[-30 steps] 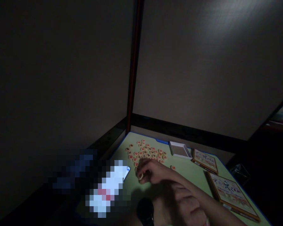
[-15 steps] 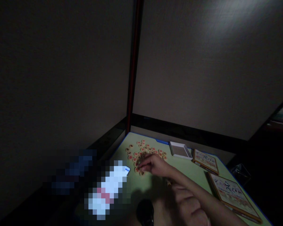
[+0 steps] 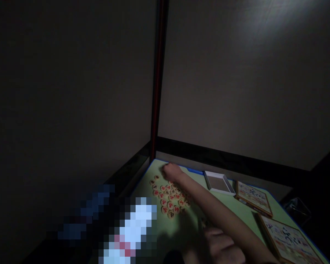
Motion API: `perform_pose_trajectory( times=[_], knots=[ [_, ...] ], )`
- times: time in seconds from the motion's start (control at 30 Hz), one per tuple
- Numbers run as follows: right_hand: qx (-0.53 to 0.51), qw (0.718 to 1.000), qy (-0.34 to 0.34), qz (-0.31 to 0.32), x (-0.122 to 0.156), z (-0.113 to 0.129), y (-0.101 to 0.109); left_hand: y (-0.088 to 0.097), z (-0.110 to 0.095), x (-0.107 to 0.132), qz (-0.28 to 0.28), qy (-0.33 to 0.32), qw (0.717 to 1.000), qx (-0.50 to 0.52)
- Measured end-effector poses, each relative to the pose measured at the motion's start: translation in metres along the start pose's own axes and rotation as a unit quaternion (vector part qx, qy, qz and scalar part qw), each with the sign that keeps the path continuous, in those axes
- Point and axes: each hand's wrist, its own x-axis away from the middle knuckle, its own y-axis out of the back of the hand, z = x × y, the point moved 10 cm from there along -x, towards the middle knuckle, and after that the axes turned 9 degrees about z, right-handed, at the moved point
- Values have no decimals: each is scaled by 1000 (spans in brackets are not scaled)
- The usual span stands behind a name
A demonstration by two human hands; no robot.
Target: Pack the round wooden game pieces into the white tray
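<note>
Round Chinese chess pieces (image 3: 170,205) with red and dark characters lie spread face up on the pale green table (image 3: 165,234). My right hand (image 3: 172,171) reaches past them to the far corner of the table. Its fingers curl down, and what they hold, if anything, is hidden. Part of the cluster is covered by my right forearm. Low in the view, my left hand (image 3: 224,245) is closed in a fist under that forearm. Small pale Chinese chess pieces (image 3: 205,222) show at its edge, dim and partly hidden.
A shallow white tray (image 3: 219,182) stands at the back edge. To its right lie two flat printed boxes (image 3: 254,198), one nearer me. A clear bin (image 3: 298,211) stands beyond the right edge. Dark walls meet behind the far corner. A blurred patch (image 3: 134,223) covers the left side.
My right hand has moved from the near side of the pieces to their far end. The left hand stays closed. The view has shifted slightly, so the table appears lower.
</note>
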Motion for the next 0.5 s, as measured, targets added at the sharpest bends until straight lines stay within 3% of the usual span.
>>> perform_pose_trajectory(
  times=[0.1, 0.23, 0.5],
  knots=[
    [3, 1000, 17, -2, -1, 6, 0, -1, 7, 3, -10, 33, 999, 36],
    [-19, 999, 45, -24, 10, 6, 9, 3, 3, 2, -39, 29, 997, 58],
    [-89, 991, 82, -63, 60, -16, 25, 17, -9, 5, -71, -13, 994, 79]
  ],
)
